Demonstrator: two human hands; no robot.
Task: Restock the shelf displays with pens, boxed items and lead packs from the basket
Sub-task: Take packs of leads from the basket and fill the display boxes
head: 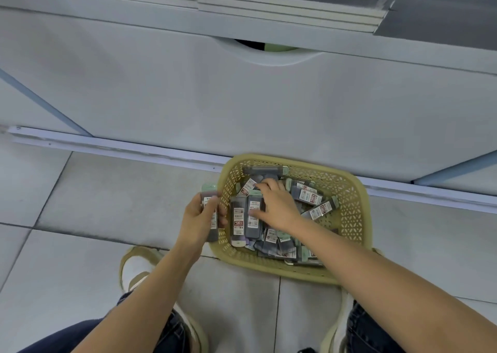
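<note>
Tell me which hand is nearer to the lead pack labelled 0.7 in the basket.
Right. The right hand reaches into the basket, its thumb touching the lead pack labelled 0.7. The left hand is outside the basket's left wall, holding other lead packs.

right hand (274, 204) hiding lead packs (309, 195) beneath it; pack labels too blurred to read; shoes (134, 269) partly behind forearms

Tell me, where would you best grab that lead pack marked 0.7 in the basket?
Probably by its long side edges, coming from above. The lead pack lies flat, label up, on top of the pile in the basket, so only its narrow sides offer a pinch. The right hand already rests over it.
</note>
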